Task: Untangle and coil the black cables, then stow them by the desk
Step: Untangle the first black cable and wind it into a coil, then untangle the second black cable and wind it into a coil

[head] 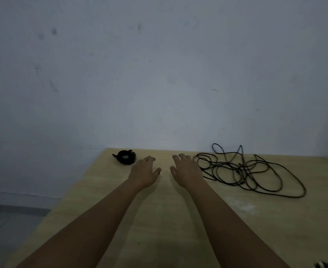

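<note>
A loose tangle of black cable (244, 169) sprawls over the far right of the light wooden desk (159, 219), with one loop rising against the wall. A small tight black coil (125, 157) lies at the desk's far left corner. My left hand (144, 172) and my right hand (185, 170) stretch out side by side over the middle of the desk, palms down, fingers relaxed, holding nothing. My right hand's fingers are just left of the tangle's nearest loops. My left hand is just right of the small coil.
A plain pale wall (159, 74) stands right behind the desk. The desk's left edge drops to a grey floor (8, 225). A dark object (327, 265) is partly cut off at the bottom right corner.
</note>
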